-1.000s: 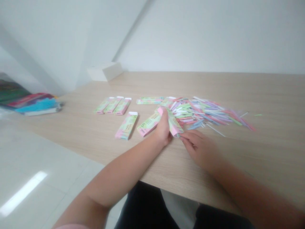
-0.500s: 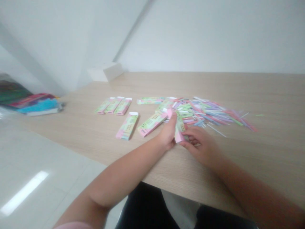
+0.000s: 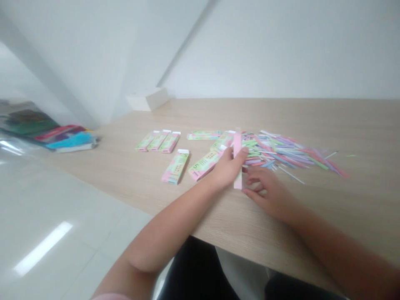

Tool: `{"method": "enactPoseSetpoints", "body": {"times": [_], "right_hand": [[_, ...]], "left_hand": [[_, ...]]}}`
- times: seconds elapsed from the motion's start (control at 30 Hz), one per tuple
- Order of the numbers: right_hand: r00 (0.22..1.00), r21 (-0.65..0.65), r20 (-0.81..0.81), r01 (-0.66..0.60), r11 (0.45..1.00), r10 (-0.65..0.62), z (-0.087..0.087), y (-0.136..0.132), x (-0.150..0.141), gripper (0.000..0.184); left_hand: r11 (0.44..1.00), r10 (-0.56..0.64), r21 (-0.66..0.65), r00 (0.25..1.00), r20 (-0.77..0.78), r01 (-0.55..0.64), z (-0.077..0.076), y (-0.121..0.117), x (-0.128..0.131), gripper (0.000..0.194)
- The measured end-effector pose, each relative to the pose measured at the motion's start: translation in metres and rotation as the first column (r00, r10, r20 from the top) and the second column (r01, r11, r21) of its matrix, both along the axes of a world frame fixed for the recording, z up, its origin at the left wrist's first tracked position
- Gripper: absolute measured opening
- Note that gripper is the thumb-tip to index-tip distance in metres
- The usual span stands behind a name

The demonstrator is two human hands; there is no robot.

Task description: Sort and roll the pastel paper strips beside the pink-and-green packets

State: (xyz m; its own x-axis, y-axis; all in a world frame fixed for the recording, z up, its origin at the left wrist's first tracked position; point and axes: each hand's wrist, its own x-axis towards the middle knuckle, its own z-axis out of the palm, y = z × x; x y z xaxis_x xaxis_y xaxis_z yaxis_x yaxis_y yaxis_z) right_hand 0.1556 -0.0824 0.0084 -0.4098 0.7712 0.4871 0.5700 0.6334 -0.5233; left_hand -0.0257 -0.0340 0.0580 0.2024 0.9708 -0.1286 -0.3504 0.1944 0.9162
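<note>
Hands (image 3: pixel 226 168) (image 3: pixel 265 196) around pink box (image 3: pixel 237 146), seemingly front-to-back

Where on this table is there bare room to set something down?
Bare table top shows right of the coloured sticks and left of the pink-and-green boxes. It's crowded around the left hand and right hand, where boxes meet sticks.

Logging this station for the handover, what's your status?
Left hand on slim pink carton, held upright. Right hand beside its lower end. Heap of coloured strips directly behind.
</note>
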Motion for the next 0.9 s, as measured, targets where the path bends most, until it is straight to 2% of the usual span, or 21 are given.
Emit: {"method": "enactPoseSetpoints", "body": {"times": [0.03, 0.07, 0.1, 0.13, 0.2, 0.23, 0.27, 0.3, 0.33, 0.4, 0.43, 0.53, 0.63, 0.83, 0.9], "right_hand": [[1.000, -0.039, -0.028, 0.005, 0.999, -0.007, -0.002, 0.000, 0.001, 0.025], [0.999, -0.073, -0.050, 0.010, 0.997, -0.014, -0.004, 0.000, 0.001, 0.026], [0.998, -0.092, -0.065, 0.014, 0.996, -0.020, -0.005, 0.001, 0.001, 0.026], [0.997, -0.101, -0.070, 0.016, 0.995, -0.023, -0.006, 0.001, 0.001, 0.025], [0.997, -0.097, -0.073, 0.021, 0.995, -0.028, -0.009, 0.002, 0.001, 0.023], [0.997, -0.094, -0.073, 0.021, 0.995, -0.027, -0.010, 0.002, 0.000, 0.023], [0.997, -0.092, -0.075, 0.019, 0.996, -0.025, -0.011, 0.003, 0.000, 0.024], [0.997, -0.092, -0.077, 0.016, 0.996, -0.023, -0.012, 0.003, 0.000, 0.025], [0.997, -0.099, -0.076, 0.012, 0.995, -0.020, -0.012, 0.004, -0.001, 0.026], [0.997, -0.115, -0.071, 0.007, 0.993, -0.015, -0.012, 0.003, -0.001, 0.030], [0.998, -0.124, -0.066, 0.006, 0.992, -0.014, -0.011, 0.003, -0.001, 0.032], [0.999, -0.134, -0.045, 0.007, 0.991, -0.013, -0.009, 0.002, -0.001, 0.035], [1.000, -0.137, -0.021, 0.007, 0.990, -0.010, -0.009, 0.001, -0.001, 0.038], [1.000, -0.158, -0.001, 0.004, 0.987, -0.004, -0.012, 0.003, 0.002, 0.042], [1.000, -0.163, 0.002, 0.008, 0.987, -0.007, -0.013, 0.004, 0.003, 0.042]], "left_hand": [[0.990, 0.063, 0.137, 0.976, -0.206, -0.035, 0.005, 0.000, -0.009, 0.046], [0.960, 0.159, 0.274, 0.906, -0.392, -0.050, 0.011, 0.000, -0.019, 0.050], [0.925, 0.268, 0.377, 0.795, -0.544, -0.054, 0.016, 0.001, -0.032, 0.054], [0.895, 0.364, 0.445, 0.654, -0.663, -0.047, 0.021, 0.002, -0.045, 0.057], [0.868, 0.484, 0.495, 0.287, -0.827, -0.039, 0.025, 0.009, -0.072, 0.061], [0.873, 0.488, 0.487, 0.104, -0.867, -0.034, 0.023, 0.013, -0.085, 0.065], [0.886, 0.463, 0.464, -0.036, -0.886, -0.030, 0.020, 0.018, -0.097, 0.071], [0.906, 0.411, 0.420, -0.133, -0.902, -0.043, 0.014, 0.023, -0.108, 0.076], [0.944, 0.314, 0.327, -0.179, -0.933, -0.051, 0.008, 0.027, -0.118, 0.080], [0.987, 0.106, 0.128, -0.207, -0.973, -0.097, -0.005, 0.035, -0.135, 0.091], [0.989, 0.082, 0.107, -0.224, -0.971, -0.103, -0.011, 0.038, -0.142, 0.093], [0.991, 0.096, 0.116, -0.260, -0.961, -0.064, -0.022, 0.043, -0.156, 0.091], [0.993, 0.091, 0.110, -0.281, -0.955, -0.049, -0.024, 0.047, -0.164, 0.091], [0.990, 0.131, 0.141, -0.264, -0.956, -0.021, -0.020, 0.041, -0.171, 0.083], [0.980, 0.178, 0.195, -0.282, -0.943, -0.034, -0.015, 0.039, -0.172, 0.078]]}}
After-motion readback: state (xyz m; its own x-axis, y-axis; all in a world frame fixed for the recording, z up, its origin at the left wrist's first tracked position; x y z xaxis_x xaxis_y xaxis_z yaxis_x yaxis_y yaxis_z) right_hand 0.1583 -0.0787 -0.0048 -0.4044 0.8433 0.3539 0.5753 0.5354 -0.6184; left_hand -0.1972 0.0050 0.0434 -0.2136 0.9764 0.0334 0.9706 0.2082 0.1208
